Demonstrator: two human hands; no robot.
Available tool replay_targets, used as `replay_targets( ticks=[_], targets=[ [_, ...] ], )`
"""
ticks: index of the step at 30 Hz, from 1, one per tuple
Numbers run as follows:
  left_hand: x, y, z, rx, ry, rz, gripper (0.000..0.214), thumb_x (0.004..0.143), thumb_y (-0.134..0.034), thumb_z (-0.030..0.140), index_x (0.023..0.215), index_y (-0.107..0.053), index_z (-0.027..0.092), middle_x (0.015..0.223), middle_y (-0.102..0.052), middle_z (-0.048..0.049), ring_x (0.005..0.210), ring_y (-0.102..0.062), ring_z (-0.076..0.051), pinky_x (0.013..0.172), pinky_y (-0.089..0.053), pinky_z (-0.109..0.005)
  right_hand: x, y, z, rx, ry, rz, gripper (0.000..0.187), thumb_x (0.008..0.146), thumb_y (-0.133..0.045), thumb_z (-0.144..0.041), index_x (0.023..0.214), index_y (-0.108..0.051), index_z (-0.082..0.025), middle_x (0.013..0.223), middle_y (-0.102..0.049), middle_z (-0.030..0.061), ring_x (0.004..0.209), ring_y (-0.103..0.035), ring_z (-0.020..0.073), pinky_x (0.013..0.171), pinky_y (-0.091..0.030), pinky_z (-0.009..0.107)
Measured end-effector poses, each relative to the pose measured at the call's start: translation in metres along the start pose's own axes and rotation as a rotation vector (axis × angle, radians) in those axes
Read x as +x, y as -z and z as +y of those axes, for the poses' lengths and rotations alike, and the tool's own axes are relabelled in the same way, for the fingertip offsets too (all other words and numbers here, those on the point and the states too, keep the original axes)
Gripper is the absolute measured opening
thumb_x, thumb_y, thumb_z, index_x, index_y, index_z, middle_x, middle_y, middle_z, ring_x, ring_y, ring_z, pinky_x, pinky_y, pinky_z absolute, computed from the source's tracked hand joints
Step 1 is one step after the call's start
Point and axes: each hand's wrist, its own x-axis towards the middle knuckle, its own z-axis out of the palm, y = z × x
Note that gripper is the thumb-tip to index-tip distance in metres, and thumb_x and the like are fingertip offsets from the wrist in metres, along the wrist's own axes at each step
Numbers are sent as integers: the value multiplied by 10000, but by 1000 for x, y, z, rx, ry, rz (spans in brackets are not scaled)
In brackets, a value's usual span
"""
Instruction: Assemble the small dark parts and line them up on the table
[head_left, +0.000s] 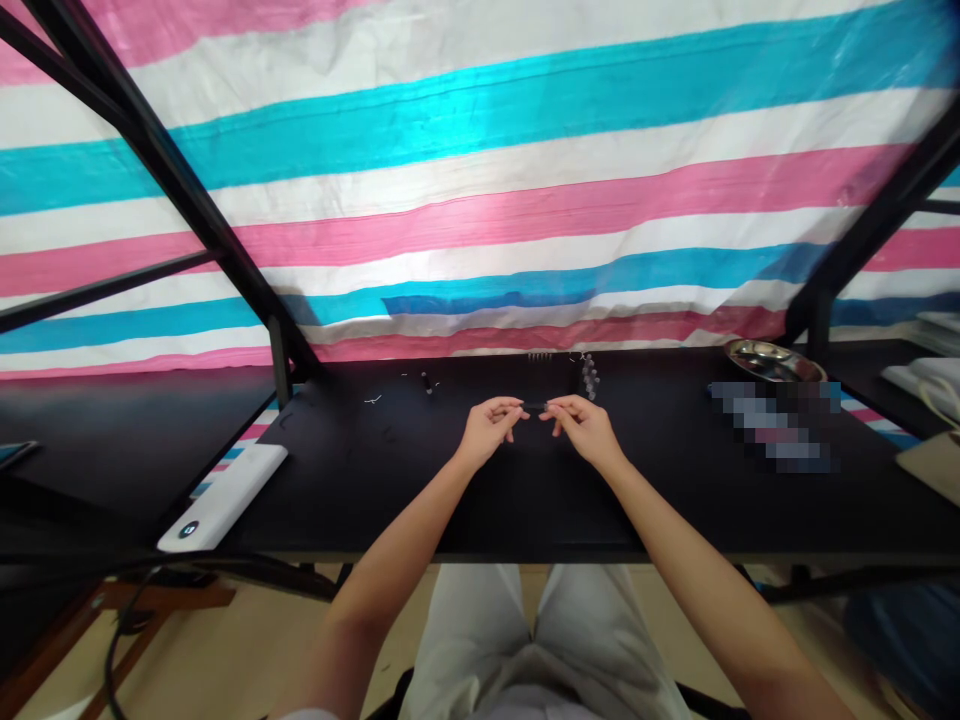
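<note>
Both of my hands meet over the middle of the black table (540, 510), pinching opposite ends of a small dark rod-like piece (535, 406). My left hand (491, 428) grips its left end between thumb and fingers. At the right end, my right hand (583, 424) does the same. What the piece is exactly is too small to make out. Just beyond my right hand stands a cluster of small greyish round-ended pieces (590, 378). Farther left lies a small dark piece with pale ends (427, 383), with thin white bits (373, 399) near it.
A row of tiny light pieces (539, 356) lies along the back edge. At the back right sits a shiny metal dish (772, 361), with a blurred-out item in front. A white oblong device (225, 497) lies at the left edge. Black frame bars (172, 190) and a striped sheet (480, 200) rise behind.
</note>
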Motion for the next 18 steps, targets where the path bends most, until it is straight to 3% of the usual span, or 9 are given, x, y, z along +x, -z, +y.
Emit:
replay_targets(
  ticks=[5, 18],
  targets=[
    [1, 1, 0, -15, -11, -4, 355, 691, -655, 387, 931, -595, 133, 832, -678, -81, 402, -490, -47, 370, -335, -176, -1, -1, 0, 29, 8, -14, 313, 777, -545, -453, 908, -588, -172, 784, -695, 74, 501, -569, 122, 530, -491, 285],
    [-1, -5, 8, -354, 112, -42, 458, 643, -706, 329, 1034, -558, 140, 795, -617, -27, 389, -456, -29, 355, -307, -175, -6, -11, -6, 48, 29, -50, 249, 774, -569, -411, 896, -562, -194, 796, -687, 60, 544, -589, 132, 541, -511, 295]
  ],
)
